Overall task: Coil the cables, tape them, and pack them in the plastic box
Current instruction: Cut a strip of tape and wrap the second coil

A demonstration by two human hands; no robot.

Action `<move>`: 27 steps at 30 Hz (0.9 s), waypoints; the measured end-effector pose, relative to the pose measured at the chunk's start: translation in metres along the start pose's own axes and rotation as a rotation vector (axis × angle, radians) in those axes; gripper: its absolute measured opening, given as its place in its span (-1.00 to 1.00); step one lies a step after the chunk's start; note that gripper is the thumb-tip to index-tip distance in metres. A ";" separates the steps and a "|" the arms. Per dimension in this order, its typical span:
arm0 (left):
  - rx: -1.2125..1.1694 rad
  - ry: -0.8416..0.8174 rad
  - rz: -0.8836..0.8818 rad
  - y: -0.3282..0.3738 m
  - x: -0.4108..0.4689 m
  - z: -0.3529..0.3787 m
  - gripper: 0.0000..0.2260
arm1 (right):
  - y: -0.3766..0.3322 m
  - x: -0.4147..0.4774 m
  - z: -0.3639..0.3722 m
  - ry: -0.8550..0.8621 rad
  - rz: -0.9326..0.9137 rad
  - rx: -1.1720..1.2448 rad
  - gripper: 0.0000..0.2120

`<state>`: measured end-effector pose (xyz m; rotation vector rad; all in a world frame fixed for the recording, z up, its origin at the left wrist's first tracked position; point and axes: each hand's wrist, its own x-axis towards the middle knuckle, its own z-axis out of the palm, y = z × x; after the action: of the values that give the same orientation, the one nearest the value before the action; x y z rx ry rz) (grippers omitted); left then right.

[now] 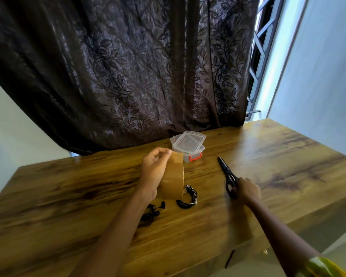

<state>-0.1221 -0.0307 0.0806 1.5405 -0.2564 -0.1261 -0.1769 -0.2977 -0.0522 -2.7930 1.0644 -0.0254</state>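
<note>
Dark leaf-patterned curtain [128, 66] hangs behind the wooden bench [288, 156]. At the bench's 12 o'clock edge stands the clear plastic box [196, 155] with a red latch, its lid [189, 141] lying askew on top. The left hand [154, 170] pinches the top end of the brown tape [173, 176], held upright just in front of the box. At 5 o'clock from the tape lies a coiled black cable [189, 201]; at 7 o'clock, a looser black cable [151, 212]. The right hand [248, 189], at 3 o'clock, grips the black scissors [227, 170] by the handles, blades pointing to 11 o'clock.
</note>
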 end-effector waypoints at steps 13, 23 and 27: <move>-0.013 -0.013 -0.021 0.010 0.001 -0.006 -0.89 | -0.009 -0.020 -0.035 -0.460 0.303 1.568 -0.87; 0.016 0.036 0.041 0.024 0.008 -0.013 -0.86 | -0.045 -0.086 -0.092 -0.160 -0.366 1.413 -0.63; 0.018 0.076 0.043 0.027 0.012 -0.019 -0.88 | -0.053 -0.092 -0.099 -0.074 -0.548 1.292 -0.60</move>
<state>-0.1077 -0.0143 0.1086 1.5530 -0.2306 -0.0318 -0.2181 -0.2111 0.0571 -1.7363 0.0657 -0.4713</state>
